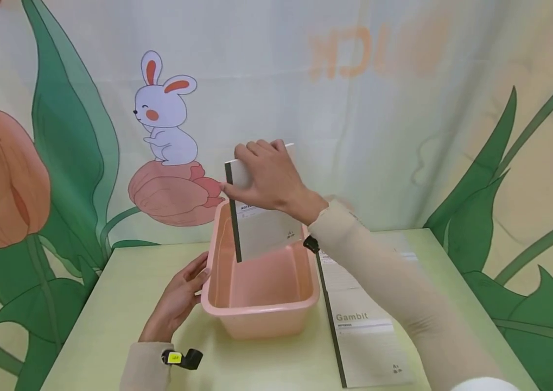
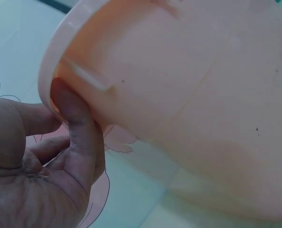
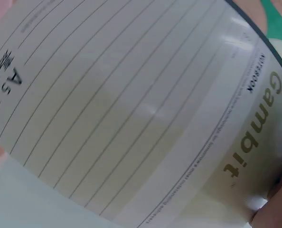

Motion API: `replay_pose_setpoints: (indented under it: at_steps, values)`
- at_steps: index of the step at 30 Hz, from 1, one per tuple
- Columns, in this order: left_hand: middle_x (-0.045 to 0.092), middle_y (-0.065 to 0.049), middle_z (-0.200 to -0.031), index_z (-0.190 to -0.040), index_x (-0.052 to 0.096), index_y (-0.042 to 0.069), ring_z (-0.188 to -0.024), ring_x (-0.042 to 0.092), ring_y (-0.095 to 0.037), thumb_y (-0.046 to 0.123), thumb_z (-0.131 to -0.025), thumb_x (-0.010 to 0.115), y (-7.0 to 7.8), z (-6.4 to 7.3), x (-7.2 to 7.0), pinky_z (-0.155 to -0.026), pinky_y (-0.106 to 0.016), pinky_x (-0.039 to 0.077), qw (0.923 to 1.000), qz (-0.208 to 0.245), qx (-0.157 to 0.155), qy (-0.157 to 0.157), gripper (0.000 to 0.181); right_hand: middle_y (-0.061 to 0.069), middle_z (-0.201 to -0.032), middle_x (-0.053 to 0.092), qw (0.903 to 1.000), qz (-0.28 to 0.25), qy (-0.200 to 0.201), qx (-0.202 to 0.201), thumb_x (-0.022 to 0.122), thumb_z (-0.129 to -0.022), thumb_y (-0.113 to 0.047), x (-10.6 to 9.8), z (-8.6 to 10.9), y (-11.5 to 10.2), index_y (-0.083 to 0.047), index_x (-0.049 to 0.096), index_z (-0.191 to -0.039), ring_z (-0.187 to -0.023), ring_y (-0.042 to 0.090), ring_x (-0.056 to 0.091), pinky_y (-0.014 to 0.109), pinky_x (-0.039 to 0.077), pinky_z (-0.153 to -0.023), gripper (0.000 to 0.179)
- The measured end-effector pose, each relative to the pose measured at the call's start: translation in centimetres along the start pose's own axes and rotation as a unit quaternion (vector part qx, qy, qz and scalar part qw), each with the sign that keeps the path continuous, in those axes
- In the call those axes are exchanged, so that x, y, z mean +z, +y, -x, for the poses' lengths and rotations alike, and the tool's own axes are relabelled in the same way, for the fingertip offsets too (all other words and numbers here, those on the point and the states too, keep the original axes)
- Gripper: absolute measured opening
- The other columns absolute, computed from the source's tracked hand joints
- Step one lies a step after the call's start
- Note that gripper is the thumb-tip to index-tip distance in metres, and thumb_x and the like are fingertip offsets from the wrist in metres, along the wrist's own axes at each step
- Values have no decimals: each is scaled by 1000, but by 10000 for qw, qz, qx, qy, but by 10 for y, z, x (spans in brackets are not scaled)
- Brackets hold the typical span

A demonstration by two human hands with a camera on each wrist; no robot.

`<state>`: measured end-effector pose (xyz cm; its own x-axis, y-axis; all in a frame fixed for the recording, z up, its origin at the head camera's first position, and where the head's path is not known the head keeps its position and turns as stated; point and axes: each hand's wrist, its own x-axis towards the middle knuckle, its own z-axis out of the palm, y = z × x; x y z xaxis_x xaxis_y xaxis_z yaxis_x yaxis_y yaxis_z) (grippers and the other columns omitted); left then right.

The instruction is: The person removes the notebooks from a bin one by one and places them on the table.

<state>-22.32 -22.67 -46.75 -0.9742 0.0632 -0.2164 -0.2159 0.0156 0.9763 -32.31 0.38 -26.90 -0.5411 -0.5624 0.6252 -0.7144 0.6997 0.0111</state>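
Note:
My right hand (image 1: 268, 176) grips a notebook (image 1: 264, 233) by its upper end, thumb on the near cover and fingers over the top edge. The notebook has a black spine and a pale lined cover; it hangs tilted over the pink plastic basin (image 1: 259, 311). "Gambit" lettering shows on its cover (image 3: 150, 109) in the right wrist view. At the basin's left side, my left hand (image 1: 180, 296) pinches the rim (image 2: 60, 42), as the left wrist view shows up close. The basin stands upright on the table.
To the right of the basin lie more Gambit notebooks (image 1: 366, 347), partly covered by my right forearm. The table (image 1: 95, 320) is pale green. Behind it hangs a curtain (image 1: 266, 70) printed with tulips and a rabbit.

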Motion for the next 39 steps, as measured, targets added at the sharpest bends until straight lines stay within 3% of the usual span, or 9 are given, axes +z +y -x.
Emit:
replay_pose_setpoints:
  at_steps: [4, 8, 14, 20, 28, 34, 39]
  values:
    - [32, -1, -160, -156, 28, 27, -133, 51, -33, 29, -103, 50, 0, 0, 0, -91, -34, 57, 10000, -38, 4, -60, 57, -3, -79, 53, 9959, -292, 853, 1, 57, -83, -59, -20, 18, 22, -15, 54, -91, -79, 15, 49, 38, 36, -81, 46]
    - [32, -2, -160, -156, 27, 26, -126, 57, -25, 28, -104, 49, 3, 1, 0, -90, -33, 57, 9998, -148, -1, -101, 57, 0, -79, 55, 9884, -458, 1446, 113, 60, -80, -57, -40, 38, 45, -11, 55, -88, -78, 18, 50, 42, 36, -80, 47]
    - [32, -2, -161, -156, 27, 26, -133, 50, -33, 28, -103, 49, 5, 0, 4, -91, -34, 57, 9999, -150, -42, -60, 57, 5, -78, 56, 9876, -145, 1518, 382, 57, -78, -55, -67, 86, 80, -7, 55, -86, -76, 25, 49, 46, 33, -79, 49]
    - [33, -2, -160, -156, 27, 26, -131, 53, -31, 29, -103, 50, 7, 1, 2, -88, -31, 57, 9998, -207, -6, -7, 57, 5, -76, 53, 9916, 298, 1033, 724, 54, -77, -54, -70, 144, 113, -8, 53, -84, -75, 25, 47, 48, 33, -80, 47]
    - [32, -2, -161, -156, 26, 26, -132, 52, -32, 30, -103, 49, 4, 1, 2, -87, -29, 57, 9999, -130, -37, -32, 58, 5, -77, 55, 9920, 712, 71, 1043, 59, -76, -50, -45, 221, 150, -12, 52, -83, -78, 26, 52, 45, 33, -74, 39]
    - [33, -2, -160, -156, 27, 27, -134, 50, -32, 31, -103, 50, 3, 1, 3, -88, -30, 57, 9999, -92, -59, -12, 58, 3, -85, 60, 9842, 617, -841, 1433, 65, -77, -47, -17, 274, 169, -12, 55, -89, -84, 24, 56, 45, 33, -76, 38]
    - [33, -2, -160, -156, 28, 28, -133, 51, -32, 31, -103, 51, 3, 0, 2, -89, -31, 57, 9999, -113, -79, 22, 58, 1, -80, 59, 9738, 580, -1427, 1675, 66, -78, -47, 5, 310, 182, -13, 55, -90, -80, 22, 55, 47, 34, -78, 37]
